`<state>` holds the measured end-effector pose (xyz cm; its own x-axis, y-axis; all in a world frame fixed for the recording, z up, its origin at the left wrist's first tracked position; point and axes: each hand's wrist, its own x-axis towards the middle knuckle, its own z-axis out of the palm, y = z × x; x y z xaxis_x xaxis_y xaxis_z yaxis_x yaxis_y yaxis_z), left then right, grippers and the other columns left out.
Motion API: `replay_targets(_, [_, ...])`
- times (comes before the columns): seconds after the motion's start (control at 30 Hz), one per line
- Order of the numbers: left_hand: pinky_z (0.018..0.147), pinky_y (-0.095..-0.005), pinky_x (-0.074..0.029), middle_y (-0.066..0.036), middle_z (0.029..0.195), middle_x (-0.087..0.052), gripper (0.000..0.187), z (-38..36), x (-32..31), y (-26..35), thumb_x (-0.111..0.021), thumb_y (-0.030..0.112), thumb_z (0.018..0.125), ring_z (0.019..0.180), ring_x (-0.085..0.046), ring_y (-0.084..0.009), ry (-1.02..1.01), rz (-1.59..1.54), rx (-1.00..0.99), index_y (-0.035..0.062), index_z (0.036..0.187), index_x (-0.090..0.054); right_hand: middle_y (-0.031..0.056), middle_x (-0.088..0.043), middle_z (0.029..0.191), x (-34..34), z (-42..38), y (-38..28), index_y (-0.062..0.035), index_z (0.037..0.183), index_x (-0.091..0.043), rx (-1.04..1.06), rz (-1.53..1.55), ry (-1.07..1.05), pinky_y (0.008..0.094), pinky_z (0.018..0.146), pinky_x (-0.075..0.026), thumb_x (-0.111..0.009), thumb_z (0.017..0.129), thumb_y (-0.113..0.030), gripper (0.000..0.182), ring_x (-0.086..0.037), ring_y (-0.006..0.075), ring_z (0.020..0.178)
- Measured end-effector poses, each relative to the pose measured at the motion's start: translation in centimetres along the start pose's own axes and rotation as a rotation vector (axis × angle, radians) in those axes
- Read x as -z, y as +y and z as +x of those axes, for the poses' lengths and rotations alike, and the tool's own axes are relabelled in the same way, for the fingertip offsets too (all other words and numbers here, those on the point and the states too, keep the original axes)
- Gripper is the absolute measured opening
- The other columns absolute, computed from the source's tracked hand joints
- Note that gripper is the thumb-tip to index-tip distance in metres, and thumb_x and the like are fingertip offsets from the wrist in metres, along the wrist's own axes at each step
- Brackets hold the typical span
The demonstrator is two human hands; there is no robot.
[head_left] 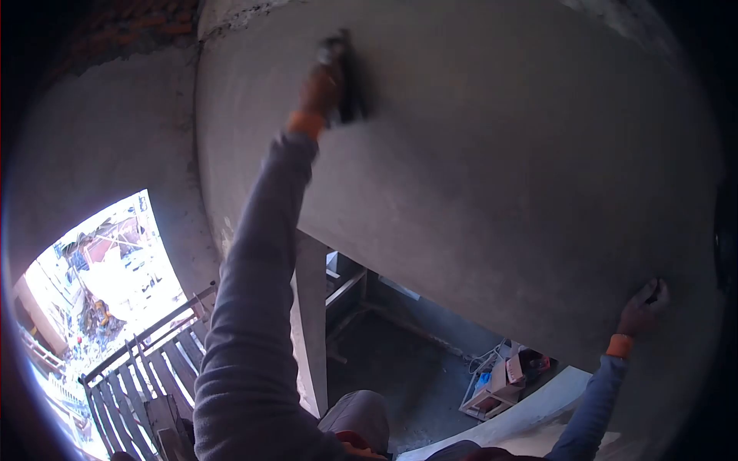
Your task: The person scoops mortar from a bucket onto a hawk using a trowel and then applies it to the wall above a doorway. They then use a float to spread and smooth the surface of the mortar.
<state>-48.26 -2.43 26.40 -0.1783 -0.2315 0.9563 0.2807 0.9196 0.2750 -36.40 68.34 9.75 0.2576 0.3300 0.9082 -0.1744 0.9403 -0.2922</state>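
My left hand (319, 86), blurred by motion, reaches high up the grey plastered wall (477, 169). It is closed around the grip of a dark plastering float (354, 88), whose long face lies along the wall. Lower down at the far right, my right hand (644, 307) is close against the same wall with its fingers curled. A small pale and dark patch shows at those fingers, and I cannot tell what it is. Both arms wear grey sleeves with orange cuffs.
A bright window opening (108, 276) is at the left, above a slatted wooden piece (146, 392). Below the wall's slanted lower edge, a wooden box (496, 392) with assorted items stands on the floor (400, 376). Bare brick (127, 27) shows at the top left.
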Motion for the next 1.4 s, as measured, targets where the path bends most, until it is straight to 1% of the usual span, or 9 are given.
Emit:
replay_targets(0.23, [0.075,-0.0485,-0.053,-0.023,0.095,-0.065,0.034,0.8,-0.4,16.8,-0.043,0.02,0.09,0.086,-0.064,-0.041,-0.113,0.097,-0.324,0.0077,0.118,-0.057,0.0139,-0.064,0.102,-0.4,0.0,1.0,-0.0007,0.11,-0.06,-0.002,0.06,0.004,0.0324,0.076,-0.052,-0.058,0.094,-0.028,0.031,-0.064,0.0234,0.089])
replay_targets(0.43, [0.085,-0.0505,-0.049,-0.026,0.107,-0.063,0.056,4.4,-0.6,6.5,-0.029,0.048,0.097,0.101,-0.06,-0.0425,-0.039,0.014,-0.08,0.0054,0.112,-0.061,0.0129,-0.064,0.098,-0.3,0.1,1.2,-0.0009,0.108,-0.061,0.062,0.022,0.015,0.0312,0.074,-0.052,-0.059,0.094,-0.027,0.03,-0.064,0.0223,0.083])
replay_targets(0.53, [0.072,-0.0464,-0.05,-0.022,0.098,-0.062,0.024,12.7,-4.6,7.3,-0.046,0.015,0.09,0.089,-0.061,-0.0389,0.118,0.325,-0.417,0.004,0.108,-0.059,0.0131,-0.065,0.097,0.2,0.3,0.4,-0.0009,0.108,-0.061,-0.008,0.011,-0.026,0.0311,0.072,-0.052,-0.059,0.094,-0.026,0.029,-0.064,0.022,0.084])
replay_targets(0.7, [0.077,-0.0521,-0.052,-0.028,0.105,-0.061,0.042,-4.0,-0.4,20.3,-0.037,0.036,0.097,0.088,-0.063,-0.0429,-0.086,0.007,-0.519,0.0135,0.126,-0.056,0.0133,-0.065,0.098,-0.4,-0.1,1.5,-0.0001,0.107,-0.061,-0.009,0.101,-0.016,0.0309,0.072,-0.052,-0.06,0.094,-0.027,0.03,-0.065,0.0225,0.085])
replay_targets(0.8, [0.067,-0.0466,-0.054,-0.024,0.115,-0.055,0.056,-12.6,1.4,13.9,-0.046,0.023,0.093,0.08,-0.064,-0.0391,-0.174,0.094,-0.526,0.035,0.145,-0.03,0.0144,-0.065,0.1,-0.5,0.2,1.7,0.0008,0.108,-0.06,0.002,0.068,-0.019,0.031,0.074,-0.052,-0.059,0.093,-0.027,0.032,-0.065,0.0231,0.087])
replay_targets(0.93, [0.072,-0.0429,-0.053,-0.016,0.097,-0.068,0.033,-11.8,-3.4,-13.3,-0.042,0.027,0.096,0.087,-0.068,-0.0298,-0.122,-0.292,0.169,0.0099,0.121,-0.055,0.016,-0.064,0.103,-0.5,-0.3,1.7,0.0019,0.109,-0.06,0.006,0.041,-0.022,0.0317,0.076,-0.052,-0.059,0.094,-0.027,0.033,-0.065,0.0232,0.09])
replay_targets(1.03, [0.072,-0.0413,-0.053,-0.019,0.096,-0.067,0.03,-11.0,-1.1,-5.8,-0.047,0.025,0.095,0.085,-0.068,-0.0284,-0.142,-0.415,0.339,0.0012,0.108,-0.06,0.0161,-0.065,0.102,-0.6,0.1,1.7,0.0019,0.109,-0.06,0.01,0.077,-0.009,0.0317,0.076,-0.053,-0.059,0.094,-0.027,0.032,-0.065,0.0225,0.089])
replay_targets(1.27, [0.057,-0.0474,-0.053,-0.022,0.112,-0.058,0.032,-30.3,-0.8,5.2,-0.051,0.017,0.087,0.08,-0.064,-0.0387,-0.33,0.24,-0.464,0.0096,0.118,-0.058,0.014,-0.067,0.094,-1.1,-0.2,2.3,0.0008,0.106,-0.062,0.021,0.066,0.014,0.0314,0.071,-0.054,-0.061,0.093,-0.025,0.029,-0.067,0.0218,0.083])
replay_targets(1.4, [0.069,-0.042,-0.053,-0.019,0.089,-0.064,0.043,-18.9,-0.3,-3.0,-0.04,0.024,0.098,0.082,-0.066,-0.0321,-0.098,-0.18,0.13,0.0174,0.14,-0.042,0.0142,-0.067,0.095,-0.9,0.0,2.1,0.0004,0.105,-0.063,0.086,0.026,0.019,0.0321,0.071,-0.054,-0.061,0.092,-0.027,0.03,-0.067,0.0229,0.085])
